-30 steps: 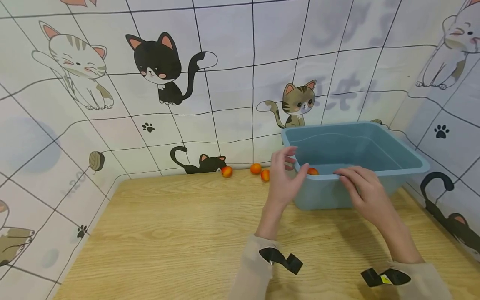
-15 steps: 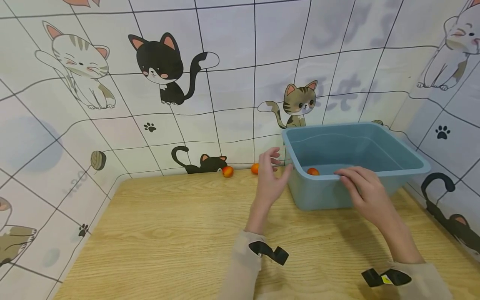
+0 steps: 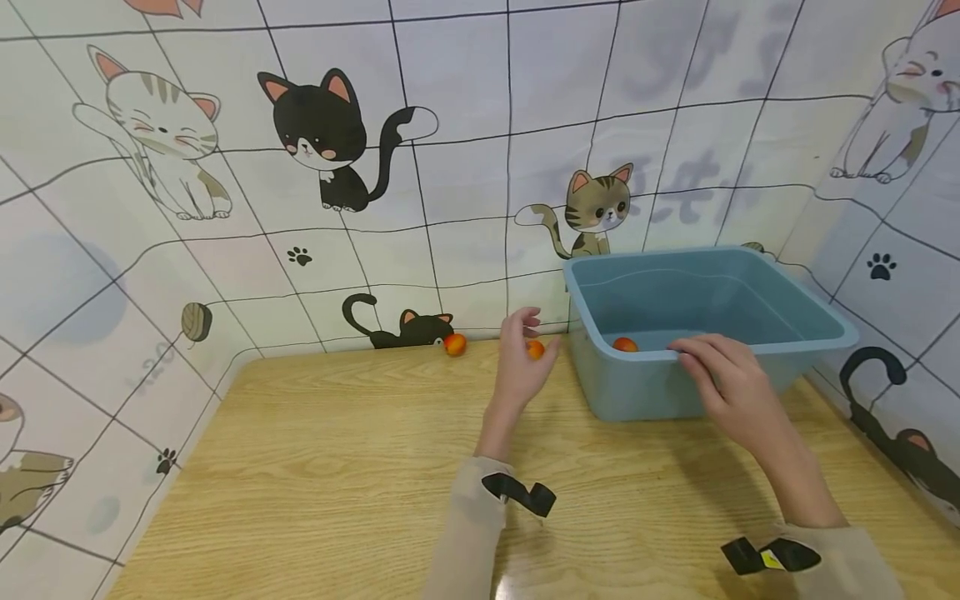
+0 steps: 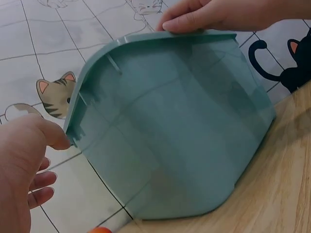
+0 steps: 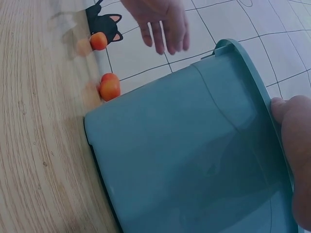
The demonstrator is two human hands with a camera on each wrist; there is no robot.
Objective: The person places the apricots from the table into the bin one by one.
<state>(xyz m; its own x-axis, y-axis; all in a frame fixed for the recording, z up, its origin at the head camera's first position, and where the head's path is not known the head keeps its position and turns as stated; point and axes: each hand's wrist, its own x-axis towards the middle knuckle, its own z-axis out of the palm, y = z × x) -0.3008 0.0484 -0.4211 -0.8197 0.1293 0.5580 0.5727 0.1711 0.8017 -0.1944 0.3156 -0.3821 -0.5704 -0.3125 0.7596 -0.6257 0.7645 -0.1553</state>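
A blue plastic basin (image 3: 750,287) stands on the wooden table at the back right, with one small orange-red fruit (image 3: 624,343) inside. My right hand (image 3: 701,354) grips its near rim, fingers over the edge (image 4: 214,19) and thumb on the outer wall (image 5: 294,141). My left hand (image 3: 538,337) hovers just left of the basin with relaxed, spread fingers (image 5: 163,29), holding nothing. A fruit (image 3: 535,349) shows between its thumb and fingers, lying on the table by the wall (image 5: 110,86). Another fruit (image 3: 454,343) lies further left at the wall.
Cat-patterned tiled walls (image 3: 450,167) close the table (image 3: 337,467) at the back and on both sides. The basin (image 4: 170,131) sits close to the right rear corner. Bare wood stretches across the left and front.
My left hand has drawn away from the basin's left rim and moved left, down toward the fruit by the wall. The right hand and basin have stayed put.
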